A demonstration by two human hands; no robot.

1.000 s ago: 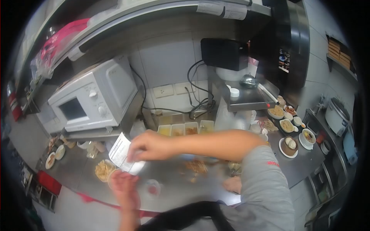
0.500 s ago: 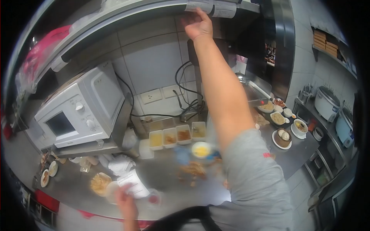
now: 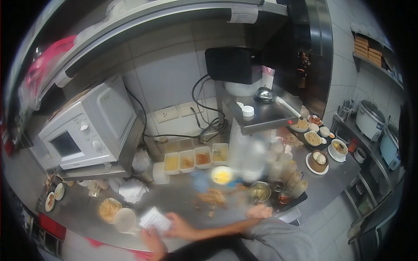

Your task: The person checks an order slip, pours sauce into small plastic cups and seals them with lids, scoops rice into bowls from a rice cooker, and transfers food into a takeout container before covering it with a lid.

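White paper slips (image 3: pixel 155 220) with printed lines are between my two hands above the steel counter (image 3: pixel 183 191). My right hand (image 3: pixel 179 226) has its fingers closed on their right edge. At their lower left edge is my left hand (image 3: pixel 153 242), blurred, with its fingers against the paper. Just left of the slips stands a pale round container (image 3: pixel 125 220), beside a bowl of yellowish strips (image 3: pixel 109 209). One printed slip (image 3: pixel 243 13) hangs from the overhead rail.
A microwave (image 3: pixel 82 130) sits on a raised shelf at left. Food tubs (image 3: pixel 187 161), a bowl with yellow contents (image 3: pixel 222 175), brown pieces (image 3: pixel 211 198) and bottles (image 3: pixel 283 169) stand behind my hands. A bell (image 3: pixel 264 93) rests on the metal shelf. Filled dishes (image 3: pixel 318 161) are at right.
My right hand has come down from the overhead rail to the slips at the counter. Fewer slips hang from the rail. My left hand has moved slightly right.
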